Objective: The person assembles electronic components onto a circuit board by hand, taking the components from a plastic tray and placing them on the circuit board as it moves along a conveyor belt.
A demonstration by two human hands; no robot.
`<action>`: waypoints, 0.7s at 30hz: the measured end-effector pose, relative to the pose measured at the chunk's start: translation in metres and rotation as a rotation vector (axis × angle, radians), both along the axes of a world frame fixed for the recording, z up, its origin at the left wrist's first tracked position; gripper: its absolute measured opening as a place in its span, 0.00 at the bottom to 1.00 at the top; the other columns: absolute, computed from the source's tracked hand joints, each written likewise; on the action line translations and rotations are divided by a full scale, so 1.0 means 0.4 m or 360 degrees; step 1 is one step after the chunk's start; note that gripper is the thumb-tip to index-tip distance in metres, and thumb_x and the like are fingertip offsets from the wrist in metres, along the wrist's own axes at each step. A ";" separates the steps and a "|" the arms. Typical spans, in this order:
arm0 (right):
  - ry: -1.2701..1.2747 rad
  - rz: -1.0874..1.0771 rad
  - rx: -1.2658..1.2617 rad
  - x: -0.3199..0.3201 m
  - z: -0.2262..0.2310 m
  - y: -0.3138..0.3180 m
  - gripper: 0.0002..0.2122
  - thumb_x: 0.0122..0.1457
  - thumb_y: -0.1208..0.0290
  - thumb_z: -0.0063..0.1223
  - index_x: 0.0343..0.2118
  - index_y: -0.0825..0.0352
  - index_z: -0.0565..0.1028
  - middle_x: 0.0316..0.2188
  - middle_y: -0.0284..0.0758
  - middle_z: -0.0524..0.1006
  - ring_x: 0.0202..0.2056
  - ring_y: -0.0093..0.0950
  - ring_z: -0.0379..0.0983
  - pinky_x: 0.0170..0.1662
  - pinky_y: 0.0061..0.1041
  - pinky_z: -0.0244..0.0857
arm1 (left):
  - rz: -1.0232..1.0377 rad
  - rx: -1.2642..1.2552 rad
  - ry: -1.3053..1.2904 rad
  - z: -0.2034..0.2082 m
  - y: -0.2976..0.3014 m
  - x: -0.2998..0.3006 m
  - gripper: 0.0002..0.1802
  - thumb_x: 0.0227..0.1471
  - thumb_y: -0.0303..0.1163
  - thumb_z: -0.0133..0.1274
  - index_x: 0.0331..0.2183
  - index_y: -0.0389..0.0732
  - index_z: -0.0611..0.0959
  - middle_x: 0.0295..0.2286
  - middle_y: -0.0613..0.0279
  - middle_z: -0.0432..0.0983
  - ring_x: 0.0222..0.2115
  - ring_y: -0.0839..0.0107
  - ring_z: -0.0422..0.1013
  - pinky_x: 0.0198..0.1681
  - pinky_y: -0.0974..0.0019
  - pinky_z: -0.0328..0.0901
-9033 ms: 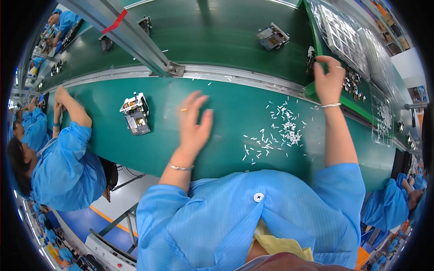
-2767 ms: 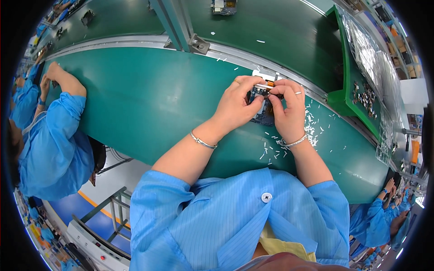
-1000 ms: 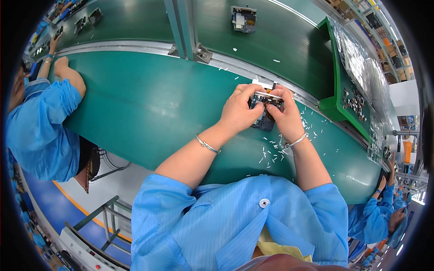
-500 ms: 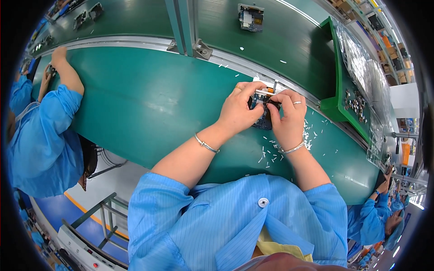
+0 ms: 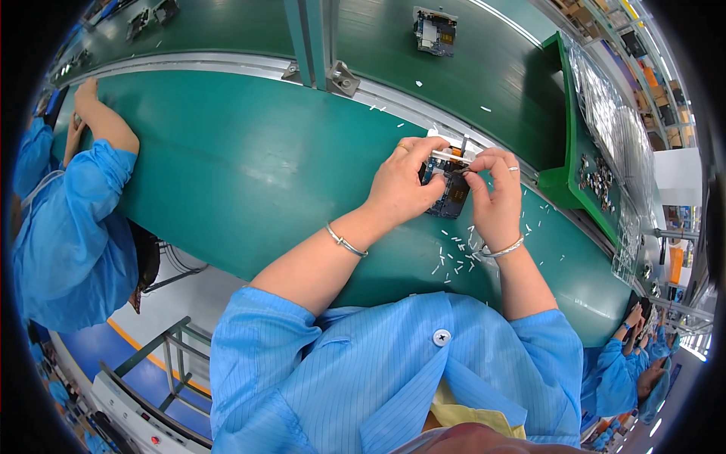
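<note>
My left hand (image 5: 398, 189) grips a small electronic assembly (image 5: 448, 183), a blue circuit board with white and orange parts, held just above the green workbench (image 5: 249, 166). My right hand (image 5: 495, 197) touches the same assembly from its right side, thumb and fingers pinched at its top edge. Both wrists wear thin metal bangles, and a ring sits on a right finger. Whether the right fingers pinch a separate small piece cannot be told.
Several small white scraps (image 5: 456, 257) litter the bench under my hands. A similar assembly (image 5: 434, 21) lies on the far conveyor belt. A green tray (image 5: 578, 163) with small parts stands at the right. A blue-sleeved person (image 5: 76, 204) works at the left, others at the lower right.
Over the last second both hands stayed on the assembly, with only slight finger shifts. Nine seconds ago the hands were apart, the left flat on the bench, the right reaching into the green tray.
</note>
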State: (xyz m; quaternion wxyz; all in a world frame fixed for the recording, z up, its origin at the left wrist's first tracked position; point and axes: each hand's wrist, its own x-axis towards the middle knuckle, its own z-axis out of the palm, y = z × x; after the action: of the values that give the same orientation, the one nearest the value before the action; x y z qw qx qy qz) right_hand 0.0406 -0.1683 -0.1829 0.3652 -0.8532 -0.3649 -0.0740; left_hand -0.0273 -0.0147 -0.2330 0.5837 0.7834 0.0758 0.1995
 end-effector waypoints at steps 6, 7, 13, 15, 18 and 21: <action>-0.0034 0.0022 -0.0094 -0.005 0.008 0.007 0.07 0.48 0.83 0.55 0.30 0.68 0.71 0.41 0.41 0.71 0.44 0.41 0.65 0.49 0.35 0.60 | -0.0008 0.0024 -0.0005 0.002 -0.001 0.002 0.27 0.41 0.24 0.56 0.47 0.47 0.76 0.41 0.60 0.70 0.19 0.78 0.66 0.24 0.74 0.65; -0.0034 0.0018 -0.0092 -0.008 0.006 0.012 0.07 0.48 0.83 0.55 0.30 0.68 0.71 0.41 0.41 0.71 0.44 0.41 0.65 0.49 0.35 0.60 | -0.0015 0.0013 0.0011 0.004 -0.001 -0.001 0.27 0.40 0.24 0.56 0.47 0.47 0.76 0.41 0.60 0.70 0.19 0.78 0.66 0.24 0.74 0.65; -0.0072 -0.0016 -0.0178 -0.018 0.007 0.038 0.07 0.48 0.83 0.55 0.30 0.68 0.70 0.39 0.40 0.72 0.43 0.41 0.65 0.47 0.36 0.61 | -0.0014 0.0011 0.0028 0.005 -0.001 -0.001 0.27 0.40 0.25 0.56 0.48 0.47 0.76 0.41 0.60 0.70 0.19 0.78 0.66 0.24 0.74 0.65; -0.0136 -0.0021 -0.0206 -0.018 0.009 0.040 0.08 0.47 0.84 0.55 0.30 0.68 0.70 0.37 0.40 0.72 0.42 0.42 0.65 0.46 0.36 0.61 | -0.0014 0.0019 0.0027 0.006 -0.002 0.000 0.27 0.41 0.25 0.56 0.48 0.47 0.76 0.41 0.60 0.70 0.19 0.78 0.66 0.24 0.74 0.65; -0.0192 -0.0006 -0.0229 -0.020 0.008 0.040 0.08 0.47 0.84 0.55 0.30 0.68 0.69 0.35 0.39 0.72 0.41 0.42 0.65 0.46 0.36 0.61 | -0.0004 -0.0006 0.0037 0.005 -0.003 0.001 0.26 0.42 0.26 0.57 0.47 0.47 0.76 0.41 0.60 0.70 0.19 0.78 0.66 0.24 0.74 0.65; -0.0209 -0.0038 -0.0230 -0.026 0.010 0.043 0.09 0.46 0.84 0.55 0.30 0.68 0.69 0.35 0.39 0.72 0.41 0.42 0.65 0.46 0.36 0.61 | 0.0024 0.0018 0.0010 -0.001 -0.006 0.004 0.24 0.43 0.26 0.57 0.46 0.47 0.77 0.40 0.61 0.71 0.20 0.78 0.66 0.25 0.74 0.65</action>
State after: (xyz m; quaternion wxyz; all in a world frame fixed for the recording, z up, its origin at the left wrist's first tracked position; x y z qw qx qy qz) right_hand 0.0301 -0.1512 -0.1791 0.2772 -0.8750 -0.3822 -0.1075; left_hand -0.0257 -0.0173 -0.2333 0.5776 0.7867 0.0824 0.2017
